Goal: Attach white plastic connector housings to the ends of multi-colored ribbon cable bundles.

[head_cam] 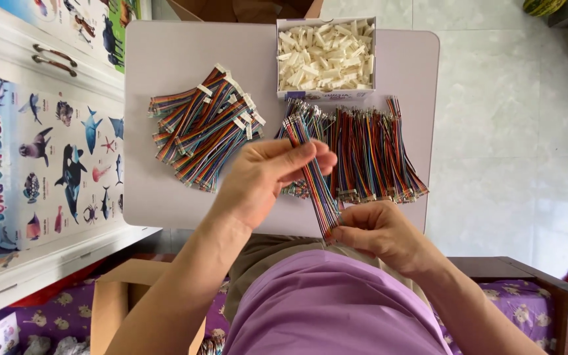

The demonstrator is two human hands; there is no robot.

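Note:
I hold one flat multicoloured ribbon cable (313, 172) slanted above a small white table (165, 72). My left hand (264, 177) grips its upper half with fingers curled over it. My right hand (379, 233) pinches the cable's lower end between thumb and fingers. Beyond my hands lies a spread pile of loose ribbon cables (369, 154). To the left rests a heap of cables fitted with white connectors (205, 128). A white box of small white plastic connectors (327, 58) stands at the table's far edge.
A white cabinet with a sea-animal poster (41, 164) is on the left. A cardboard box (123, 299) sits by my left elbow, a dark wooden frame (547, 289) to the right. Pale tiled floor (514, 131) lies beyond the table.

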